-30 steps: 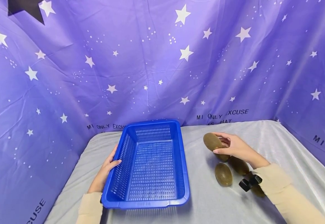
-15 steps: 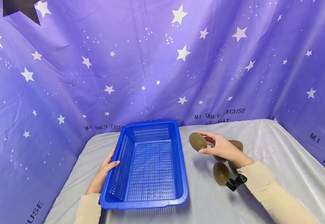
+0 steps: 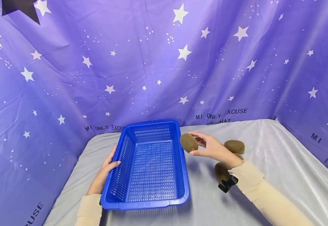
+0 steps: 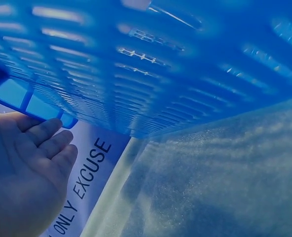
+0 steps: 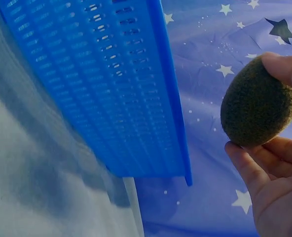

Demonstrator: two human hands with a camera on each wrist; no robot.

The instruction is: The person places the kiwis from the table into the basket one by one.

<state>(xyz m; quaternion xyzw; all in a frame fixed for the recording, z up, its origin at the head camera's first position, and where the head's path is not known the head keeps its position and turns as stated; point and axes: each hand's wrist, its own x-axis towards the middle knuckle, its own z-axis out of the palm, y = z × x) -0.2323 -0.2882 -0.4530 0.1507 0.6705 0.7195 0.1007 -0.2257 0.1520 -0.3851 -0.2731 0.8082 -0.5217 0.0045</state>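
Observation:
My right hand [image 3: 213, 150] pinches a brown kiwi [image 3: 188, 142] between thumb and fingers, held up beside the right rim of a blue plastic basket [image 3: 147, 206]. In the right wrist view the fuzzy kiwi [image 5: 257, 106] sits between the fingertips, apart from the basket's slotted wall [image 5: 101, 89]. My left hand [image 3: 103, 174] grips the basket's left rim, thumb over the edge. Its palm and fingers [image 4: 62, 148] show outside the wall in the left wrist view. No fruit shows inside the basket, which looks slightly tilted.
Several kiwis lie on the grey cloth right of the basket: one kiwi [image 3: 234, 146] behind the right wrist, another kiwi [image 3: 221, 171] in front, others partly hidden. A purple star-printed curtain [image 3: 152, 62] encloses the back and sides of the table [image 3: 209, 204].
My right hand has carried the kiwi leftward, from above the other kiwis to the basket's right rim. The left hand keeps its grip on the basket; the view has shifted slightly.

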